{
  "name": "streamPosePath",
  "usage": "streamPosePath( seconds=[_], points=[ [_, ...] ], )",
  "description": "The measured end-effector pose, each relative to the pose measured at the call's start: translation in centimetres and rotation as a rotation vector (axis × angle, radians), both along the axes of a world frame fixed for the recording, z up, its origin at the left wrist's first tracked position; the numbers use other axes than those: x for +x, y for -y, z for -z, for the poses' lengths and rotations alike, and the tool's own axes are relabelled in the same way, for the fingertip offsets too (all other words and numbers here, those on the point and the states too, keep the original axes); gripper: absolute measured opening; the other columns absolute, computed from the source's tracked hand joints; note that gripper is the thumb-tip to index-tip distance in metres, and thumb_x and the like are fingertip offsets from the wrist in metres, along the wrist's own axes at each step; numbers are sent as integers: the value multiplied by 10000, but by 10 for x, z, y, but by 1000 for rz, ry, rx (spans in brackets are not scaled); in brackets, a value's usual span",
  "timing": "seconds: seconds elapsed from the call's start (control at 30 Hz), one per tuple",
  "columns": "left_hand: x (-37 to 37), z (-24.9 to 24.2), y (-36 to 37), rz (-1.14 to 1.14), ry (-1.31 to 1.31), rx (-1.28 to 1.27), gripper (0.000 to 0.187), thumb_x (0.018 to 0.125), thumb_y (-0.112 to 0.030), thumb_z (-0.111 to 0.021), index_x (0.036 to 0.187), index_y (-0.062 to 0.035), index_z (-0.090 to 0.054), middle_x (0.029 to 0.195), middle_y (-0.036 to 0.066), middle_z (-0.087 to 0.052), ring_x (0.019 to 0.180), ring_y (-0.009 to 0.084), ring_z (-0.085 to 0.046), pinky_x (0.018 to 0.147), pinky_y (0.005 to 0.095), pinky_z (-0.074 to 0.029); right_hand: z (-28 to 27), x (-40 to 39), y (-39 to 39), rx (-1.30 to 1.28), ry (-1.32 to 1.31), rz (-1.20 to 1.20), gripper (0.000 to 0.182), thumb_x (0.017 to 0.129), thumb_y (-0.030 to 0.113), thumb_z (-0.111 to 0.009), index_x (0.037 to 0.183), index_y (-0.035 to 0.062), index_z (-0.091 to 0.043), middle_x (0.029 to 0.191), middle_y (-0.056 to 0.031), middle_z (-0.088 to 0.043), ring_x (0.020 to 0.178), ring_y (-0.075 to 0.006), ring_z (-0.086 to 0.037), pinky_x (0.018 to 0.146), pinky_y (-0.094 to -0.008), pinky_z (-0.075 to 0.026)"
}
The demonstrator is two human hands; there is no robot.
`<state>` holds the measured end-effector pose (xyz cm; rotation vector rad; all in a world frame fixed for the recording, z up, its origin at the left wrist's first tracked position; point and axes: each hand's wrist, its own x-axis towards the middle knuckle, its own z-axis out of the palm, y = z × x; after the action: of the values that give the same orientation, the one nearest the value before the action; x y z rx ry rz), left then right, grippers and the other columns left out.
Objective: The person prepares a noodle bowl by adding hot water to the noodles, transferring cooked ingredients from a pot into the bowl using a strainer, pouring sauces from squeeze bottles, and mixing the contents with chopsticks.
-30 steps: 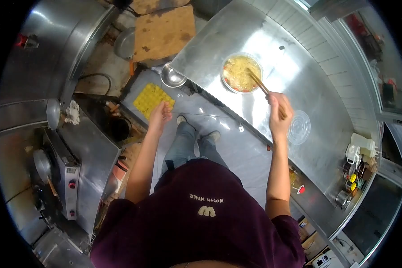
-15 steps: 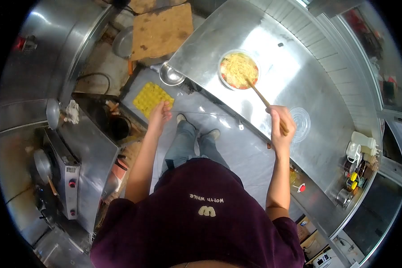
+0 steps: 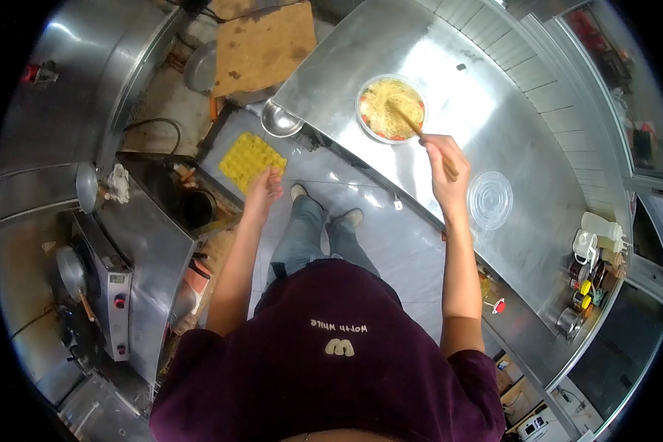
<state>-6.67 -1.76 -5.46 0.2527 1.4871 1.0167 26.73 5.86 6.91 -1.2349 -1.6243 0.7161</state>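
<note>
My right hand is closed around a pair of wooden chopsticks, whose tips are down in noodles. These noodles, with red and green bits, fill a round clear plastic bowl on the steel counter. Close to my right hand, a clear round lid lies flat on the counter. My left hand hangs over the floor with curled fingers and nothing visible in them. Beyond it, lower down, is a yellow egg tray.
The steel counter runs along the right, with bottles and jars at its near end. A metal bowl sits by its left corner. On the left are a stove and a pan. Stained cardboard lies at the back.
My right hand has moved up and left with the chopsticks, and their tips now lie further toward the middle of the noodles. My left hand has stayed nearly still.
</note>
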Motion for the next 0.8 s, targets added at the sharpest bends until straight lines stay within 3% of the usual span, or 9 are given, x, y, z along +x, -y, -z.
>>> streamPosePath(
  seconds=[0.13,0.3,0.4,0.53,0.57,0.67,0.8],
  points=[
    [4,-5,-1,7,-21,-24,254,895,-300,-430,982,-91,-544,750,-27,-529,650,85,-488,639,243,-415,-10,15,15,-132,-12,11,91,826,16,-537,858,-39,-601,792,-78,-581,724,-128,-547,662,-215,-416],
    [11,-6,-6,30,-9,-25,247,901,-296,-428,988,-95,-544,746,-33,-525,642,82,-485,641,245,-411,-16,27,27,-88,-82,66,192,872,73,-465,839,-59,-600,798,-102,-599,734,-161,-595,662,-246,-465],
    [15,-7,-6,45,-22,-18,248,893,-297,-433,981,-93,-544,760,-29,-525,648,85,-482,632,241,-411,-8,30,28,-171,-126,78,150,848,68,-513,831,-45,-611,765,-89,-599,723,-136,-568,662,-231,-435],
    [20,-5,-5,69,-30,2,255,877,-305,-444,973,-94,-549,780,-18,-528,662,91,-482,616,237,-419,-26,46,31,-173,-441,193,238,886,123,-463,855,-81,-582,848,-126,-586,756,-232,-621,670,-277,-499],
    [21,-5,-5,74,-28,5,257,877,-307,-444,975,-95,-550,786,-17,-528,664,93,-483,617,237,-420,-21,53,31,-195,-468,203,279,902,167,-441,903,-86,-558,878,-154,-575,757,-288,-630,667,-307,-525],
    [22,-8,0,70,-62,-23,262,877,-310,-445,985,-95,-549,794,-11,-525,672,94,-482,626,240,-425,6,70,34,-247,-714,313,294,903,204,-447,936,-74,-537,873,-161,-577,746,-293,-630,667,-304,-523],
    [24,-15,7,82,-82,-46,256,896,-321,-436,981,-106,-545,786,-24,-520,669,94,-469,654,261,-415,59,87,41,-275,-1105,247,301,894,265,-470,973,-22,-511,877,-178,-594,752,-265,-622,651,-302,-525]
  ],
)
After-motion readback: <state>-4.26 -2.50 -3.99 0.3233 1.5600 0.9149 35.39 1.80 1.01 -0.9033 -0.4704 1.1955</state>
